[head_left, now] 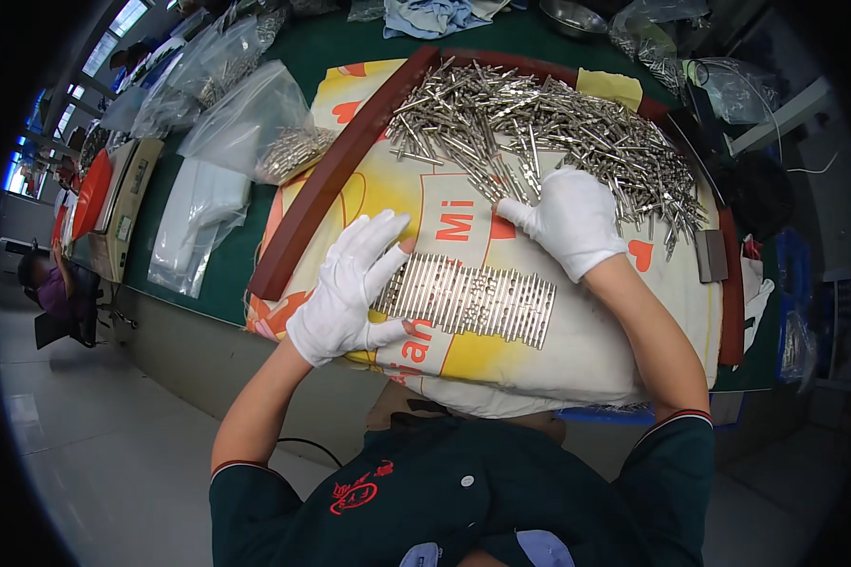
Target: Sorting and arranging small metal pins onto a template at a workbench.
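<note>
My left hand point(345, 298), in a white glove with bare thumb and index fingertips, is open beside the left end of a row of slim silver metal pins point(477, 298). Its thumb and index finger lie apart near the two edges of that row. The pins there lie side by side, close together. At the near edge of a heap of loose metal pins point(577, 123) is my right hand point(577, 222), gloved the same way. Its thumb points left, touching or close to some pins; the other fingers curl down out of sight, so any pin in them is hidden.
A printed white and yellow cloth point(633, 331) covers the work surface between dark red wooden rails point(340, 180). A small grey block point(710, 256) sits by the right rail. Plastic bags point(246, 123) and a scale point(123, 213) stand left; a metal bowl point(574, 16) lies at the back.
</note>
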Available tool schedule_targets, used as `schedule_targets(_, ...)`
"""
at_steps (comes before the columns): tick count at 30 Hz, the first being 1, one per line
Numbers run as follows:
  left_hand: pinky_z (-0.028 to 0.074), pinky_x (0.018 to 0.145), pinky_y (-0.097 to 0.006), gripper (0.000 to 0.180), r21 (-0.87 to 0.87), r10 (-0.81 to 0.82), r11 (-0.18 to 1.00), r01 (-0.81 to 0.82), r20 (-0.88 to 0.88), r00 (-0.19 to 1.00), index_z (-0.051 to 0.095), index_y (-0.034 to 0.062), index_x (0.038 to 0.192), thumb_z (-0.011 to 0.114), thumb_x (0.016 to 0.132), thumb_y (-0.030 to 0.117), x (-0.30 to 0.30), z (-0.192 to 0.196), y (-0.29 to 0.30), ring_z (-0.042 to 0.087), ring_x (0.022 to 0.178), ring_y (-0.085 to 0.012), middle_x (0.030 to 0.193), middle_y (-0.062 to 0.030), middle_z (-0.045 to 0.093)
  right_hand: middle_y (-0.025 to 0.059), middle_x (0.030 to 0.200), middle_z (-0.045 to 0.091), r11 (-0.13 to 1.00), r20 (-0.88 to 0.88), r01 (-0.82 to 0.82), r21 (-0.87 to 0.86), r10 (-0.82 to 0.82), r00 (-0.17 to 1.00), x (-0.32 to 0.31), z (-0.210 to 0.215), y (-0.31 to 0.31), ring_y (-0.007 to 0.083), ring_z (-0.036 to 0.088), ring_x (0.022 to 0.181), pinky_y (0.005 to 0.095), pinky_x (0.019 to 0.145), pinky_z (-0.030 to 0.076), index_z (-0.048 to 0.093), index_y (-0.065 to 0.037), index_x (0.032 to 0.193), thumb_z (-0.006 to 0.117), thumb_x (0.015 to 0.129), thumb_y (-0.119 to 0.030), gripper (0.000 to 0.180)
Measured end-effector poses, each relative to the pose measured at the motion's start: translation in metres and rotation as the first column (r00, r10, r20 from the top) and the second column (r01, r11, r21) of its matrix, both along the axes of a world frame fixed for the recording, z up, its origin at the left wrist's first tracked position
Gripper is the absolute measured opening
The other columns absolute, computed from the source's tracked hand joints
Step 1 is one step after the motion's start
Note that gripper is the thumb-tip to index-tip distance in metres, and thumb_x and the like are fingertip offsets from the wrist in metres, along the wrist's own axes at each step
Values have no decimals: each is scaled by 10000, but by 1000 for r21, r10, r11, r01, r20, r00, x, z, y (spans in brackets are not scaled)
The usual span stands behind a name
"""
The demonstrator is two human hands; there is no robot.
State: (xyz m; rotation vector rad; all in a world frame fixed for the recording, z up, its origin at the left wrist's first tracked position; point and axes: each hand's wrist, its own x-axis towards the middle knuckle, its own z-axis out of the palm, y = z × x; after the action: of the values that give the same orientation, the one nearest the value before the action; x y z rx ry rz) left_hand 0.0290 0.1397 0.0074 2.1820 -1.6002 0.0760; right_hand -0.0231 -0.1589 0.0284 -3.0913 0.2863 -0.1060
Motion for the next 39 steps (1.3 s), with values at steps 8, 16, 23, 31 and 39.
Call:
schedule_targets(8,261,1146,-525,768,-12,51,999,-50,54,997,429,54,1407,643,845,532,-4,6,-2,373,1366,-413,1475,-215,391,159,765,701,1000,-24,17,0,-17,1000,40,-6,30,321,697,697,448,590,532,706,-13,818,592,817,-564,563)
schedule_targets(16,274,1137,-519,722,-11,90,996,-89,53,995,485,40,1347,671,825,503,-5,3,-2,381,1360,-414,1461,-216,411,94,822,734,985,-223,-66,-157,30,974,41,-15,28,277,721,770,454,618,520,776,-102,872,536,876,-360,353)
schedule_targets(23,293,1124,-525,684,-69,82,995,-77,71,994,505,34,1310,691,814,466,-4,1,-1,404,1339,-419,1437,-221,434,171,762,709,993,-224,-36,-111,11,974,-7,0,11,332,704,706,461,658,534,698,-35,851,510,893,-309,335)
schedule_targets(31,332,1094,-529,705,-268,90,961,-66,78,993,484,43,1344,710,810,444,-32,29,-51,464,1279,-407,1401,-202,471,221,645,653,993,-265,113,-21,-115,957,-79,5,4,393,660,612,496,644,527,679,-7,782,507,876,-273,330)
schedule_targets(39,295,1131,-513,1263,53,-100,993,106,-118,988,316,-102,1410,839,520,624,-52,12,-152,344,1357,-475,1431,-315,366,196,700,674,951,-203,194,242,-146,968,-105,6,7,375,675,666,477,628,521,703,-14,785,537,877,-339,376)
